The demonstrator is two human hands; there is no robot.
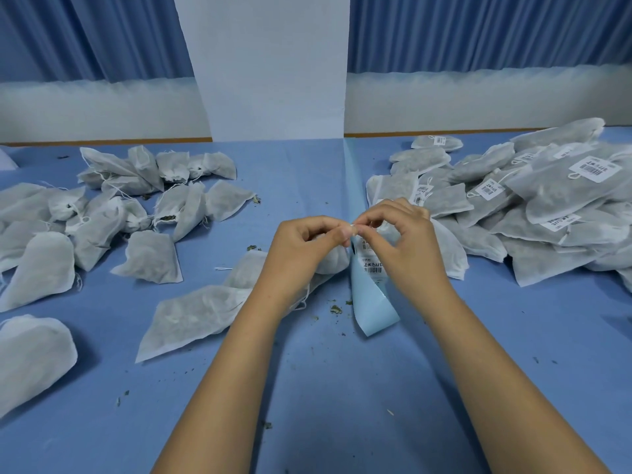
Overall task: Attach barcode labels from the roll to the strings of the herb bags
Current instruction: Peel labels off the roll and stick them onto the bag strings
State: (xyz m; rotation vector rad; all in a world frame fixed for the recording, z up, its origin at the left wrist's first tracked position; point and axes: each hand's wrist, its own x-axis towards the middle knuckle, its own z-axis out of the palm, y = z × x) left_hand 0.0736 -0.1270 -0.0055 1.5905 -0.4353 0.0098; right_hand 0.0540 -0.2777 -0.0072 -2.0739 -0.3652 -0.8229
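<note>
- Blue table cloth (325,388), flecked with herb crumbs, lies nearest.
- Backing strip (374,309) curls beneath the right hand (403,248), keeping spare labels close.
- Left hand (301,246) and right hand pinch, fingertips meeting, what seems a label (352,230), above a herb bag (333,263).
- Unlabelled bags (147,258) lie left and the labelled pile (547,206) right, probably for sorting.
- Curtains (478,32) hang behind.

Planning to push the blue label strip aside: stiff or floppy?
Likely floppy: the blue label strip curls at its free end. Probably light and thin, so a push may buckle it rather than slide it.
</note>
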